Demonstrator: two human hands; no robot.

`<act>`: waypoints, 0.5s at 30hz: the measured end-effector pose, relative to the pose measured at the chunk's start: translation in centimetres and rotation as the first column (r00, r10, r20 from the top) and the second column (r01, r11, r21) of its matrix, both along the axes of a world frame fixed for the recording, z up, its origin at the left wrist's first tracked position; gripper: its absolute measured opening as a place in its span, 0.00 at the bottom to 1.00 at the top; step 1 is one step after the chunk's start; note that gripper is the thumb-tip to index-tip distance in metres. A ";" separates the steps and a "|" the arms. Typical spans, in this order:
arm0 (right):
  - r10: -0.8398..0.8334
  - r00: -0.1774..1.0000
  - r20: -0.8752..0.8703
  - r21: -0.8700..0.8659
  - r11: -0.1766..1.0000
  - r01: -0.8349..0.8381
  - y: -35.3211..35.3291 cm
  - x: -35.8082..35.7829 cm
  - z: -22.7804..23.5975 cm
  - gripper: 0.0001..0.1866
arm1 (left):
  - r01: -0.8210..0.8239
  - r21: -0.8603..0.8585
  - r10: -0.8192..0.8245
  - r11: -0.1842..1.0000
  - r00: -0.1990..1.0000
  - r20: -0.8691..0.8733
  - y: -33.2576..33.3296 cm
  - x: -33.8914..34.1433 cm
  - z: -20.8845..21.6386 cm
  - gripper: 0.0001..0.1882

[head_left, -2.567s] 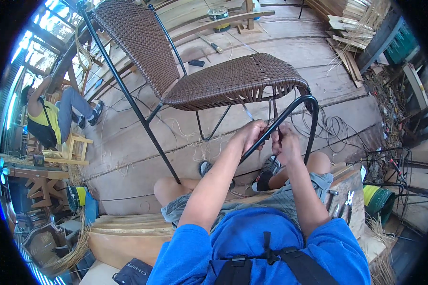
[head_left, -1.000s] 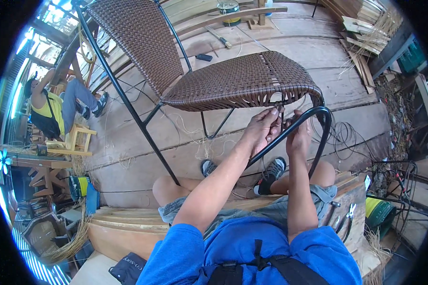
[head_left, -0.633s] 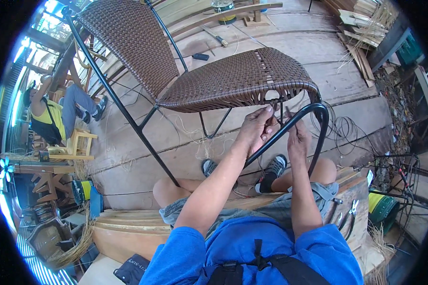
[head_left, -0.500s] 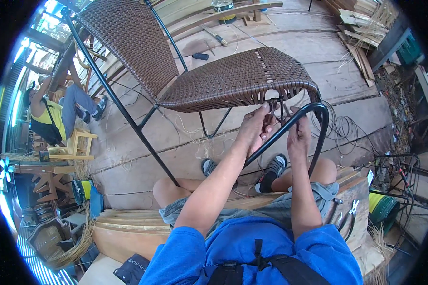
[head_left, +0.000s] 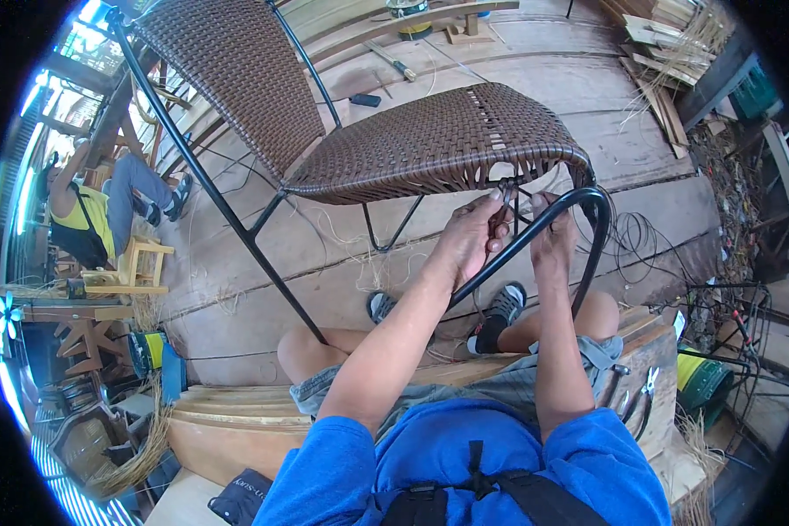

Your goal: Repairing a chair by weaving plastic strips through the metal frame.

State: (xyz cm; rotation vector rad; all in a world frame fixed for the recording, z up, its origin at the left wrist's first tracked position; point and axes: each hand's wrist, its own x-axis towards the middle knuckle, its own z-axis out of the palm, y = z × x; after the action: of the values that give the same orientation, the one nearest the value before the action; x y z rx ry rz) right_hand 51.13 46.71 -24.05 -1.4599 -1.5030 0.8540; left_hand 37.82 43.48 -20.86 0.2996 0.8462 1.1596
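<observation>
chair (head_left: 416,145) fills the upper middle of the frame, woven seat tilted, front edge just above both hands; left hand (head_left: 473,235) has thumb and fingers pinched on a dark strand (head_left: 506,197) right under that edge; right hand (head_left: 553,238) is curled behind the black tube (head_left: 515,245), right of centre; can't tell what, if anything, it grips; to do this well, i'd keep the strand flat and untwisted, pinch close to the edge, take up slack in short even pulls, and avoid snagging on the tube; too hard a tug could probably skew the neighbouring wraps; vs 2.6 s ago: hands were lower and close together near the tube; now the left is up against the seat's underside and the right sits farther off to its right; chair has moved little in the frame.
</observation>
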 end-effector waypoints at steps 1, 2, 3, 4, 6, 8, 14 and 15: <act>-0.037 0.999 0.020 -0.083 0.996 0.039 0.3 -0.1 0.3 0.07 | -0.052 -0.028 0.051 0.998 0.998 -0.020 0.1 0.0 -0.1 0.13; -0.068 0.997 0.041 -0.129 0.989 0.072 0.5 -0.1 0.4 0.08 | -0.090 -0.048 0.089 0.995 0.996 -0.026 0.1 0.1 -0.2 0.11; -0.073 0.996 0.045 -0.165 0.983 0.079 0.7 -0.2 0.5 0.08 | -0.104 -0.056 0.101 0.993 0.994 -0.040 0.1 0.0 -0.2 0.11; -0.078 0.996 0.046 -0.136 0.987 0.084 0.8 -0.2 0.6 0.08 | -0.099 -0.047 0.097 0.994 0.995 -0.038 0.2 0.0 -0.3 0.10; -0.083 0.995 0.050 -0.111 0.990 0.088 1.1 -0.3 0.6 0.08 | -0.095 -0.043 0.093 0.995 0.995 -0.031 0.3 -0.2 -0.4 0.09; -0.085 0.996 -0.022 -0.151 0.985 0.081 1.1 -0.3 0.6 0.09 | -0.054 -0.013 0.054 0.998 0.998 -0.021 0.4 -0.4 -0.5 0.09; -0.063 0.998 -0.027 0.000 0.998 0.063 0.5 -0.7 2.5 0.10 | -0.037 0.009 0.037 0.999 0.999 0.015 0.7 -0.5 -0.6 0.09; -0.043 0.998 -0.038 0.002 0.999 0.043 0.3 -0.8 2.9 0.10 | -0.033 0.012 0.033 0.999 0.999 0.015 0.7 -0.4 -0.6 0.09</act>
State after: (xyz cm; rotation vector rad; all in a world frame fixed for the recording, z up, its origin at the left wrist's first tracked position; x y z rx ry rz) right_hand 50.33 46.99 -21.16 -1.4613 -1.4388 0.8492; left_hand 37.39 44.16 -21.42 0.2879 0.8337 1.1968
